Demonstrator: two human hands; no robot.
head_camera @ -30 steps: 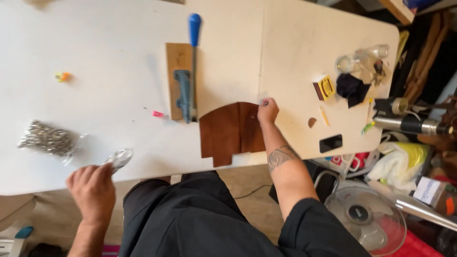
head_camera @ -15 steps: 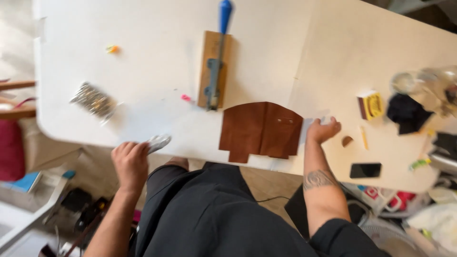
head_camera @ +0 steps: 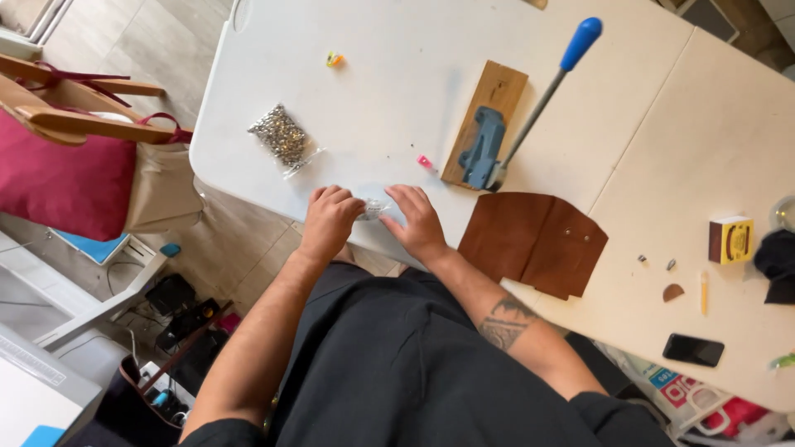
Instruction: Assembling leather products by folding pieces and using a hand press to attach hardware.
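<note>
Seen from the head camera looking straight down, a person in dark clothing stands at the near edge of a white counter [head_camera: 397, 99], both bare hands meeting over one small thing. The left hand [head_camera: 330, 222] and the right hand [head_camera: 418, 222] each pinch an end of a small clear packet [head_camera: 373, 209] of shiny metal bits, which lies on the counter right at its edge. Each grip is closed on the packet with the fingertips; the fingers curl rather than clench, and whether the packet is already opened cannot be told.

At about ten o'clock from the hands, well apart, lies a larger clear bag of metal studs [head_camera: 281, 136]. At one o'clock stands a blue hand press [head_camera: 484, 149] on a wooden block, its long lever ending in a blue knob and pointing up to the right. Between hands and press sits a tiny pink clip [head_camera: 425, 162]. At three o'clock, just beside the right forearm, a brown leather piece [head_camera: 534, 242] lies flat, folded like a pouch with a flap.

Judging by this layout, the leather appears cut and shaped, and a few small dots suggest some fittings may be in it; the press stands untouched, so setting hardware from the packet seems yet to be done. Further right lie a black phone [head_camera: 693, 349] and a small yellow box [head_camera: 732, 239].
</note>
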